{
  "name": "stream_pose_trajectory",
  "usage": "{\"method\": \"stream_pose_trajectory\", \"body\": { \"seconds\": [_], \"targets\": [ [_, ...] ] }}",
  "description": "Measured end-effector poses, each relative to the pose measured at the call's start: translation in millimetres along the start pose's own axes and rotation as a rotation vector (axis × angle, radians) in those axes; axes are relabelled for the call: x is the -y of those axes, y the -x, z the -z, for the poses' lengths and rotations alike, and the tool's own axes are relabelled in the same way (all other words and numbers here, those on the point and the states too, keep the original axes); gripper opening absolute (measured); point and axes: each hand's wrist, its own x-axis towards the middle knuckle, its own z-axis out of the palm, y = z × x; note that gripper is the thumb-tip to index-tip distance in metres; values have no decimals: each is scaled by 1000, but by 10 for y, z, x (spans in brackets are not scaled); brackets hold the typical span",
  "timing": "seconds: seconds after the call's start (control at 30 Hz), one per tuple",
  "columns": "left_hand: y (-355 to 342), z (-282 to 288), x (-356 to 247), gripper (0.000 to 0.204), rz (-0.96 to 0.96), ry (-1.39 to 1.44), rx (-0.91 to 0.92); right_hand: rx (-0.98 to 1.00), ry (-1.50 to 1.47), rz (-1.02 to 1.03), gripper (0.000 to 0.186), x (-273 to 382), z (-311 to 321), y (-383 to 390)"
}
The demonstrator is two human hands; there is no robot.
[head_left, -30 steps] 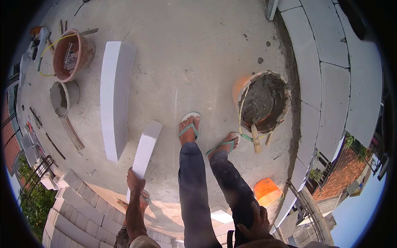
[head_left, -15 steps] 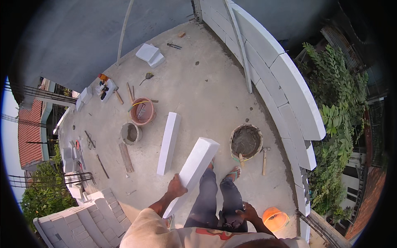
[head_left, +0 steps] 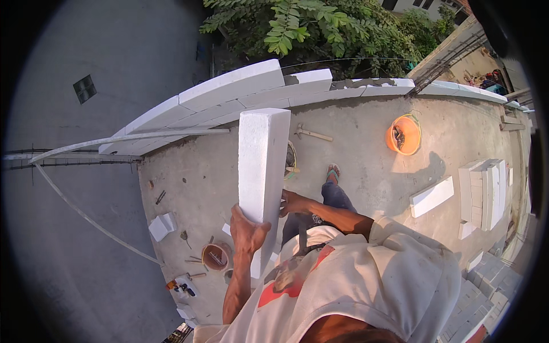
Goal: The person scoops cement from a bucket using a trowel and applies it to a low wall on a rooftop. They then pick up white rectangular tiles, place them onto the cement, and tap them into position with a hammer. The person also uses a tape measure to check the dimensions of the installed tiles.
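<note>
Got one long white block [head_left: 256,166], smooth, crisp-edged, in front of the shirt [head_left: 366,268], clamped in left hand [head_left: 249,227]; can't tell the grip of right hand [head_left: 294,203] at its edge; plus one hammer [head_left: 316,135], one orange bucket [head_left: 411,134]

the white block [head_left: 263,166] partly hides a bucket [head_left: 291,155]

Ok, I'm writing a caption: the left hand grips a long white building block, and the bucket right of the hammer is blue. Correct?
Not quite: the bucket right of the hammer is orange, as the head view shows. The left hand does grip a long white building block.
</note>
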Motion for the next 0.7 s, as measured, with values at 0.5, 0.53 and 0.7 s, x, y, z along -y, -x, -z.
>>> {"method": "stream_pose_trajectory", "body": {
  "seconds": [0.5,0.53,0.7],
  "targets": [
    [-777,-1329,-2669,98,-583,-409,385,-515,-50,-52,60,1171,1728,1683],
    [-850,-1462,-2861,103,-607,-391,399,-430,-173,124,67,1000,1965,1731],
    [-1152,-1978,-3649,106,-663,-461,454,-164,-801,253,70,794,2619,1782]
  ]
}}
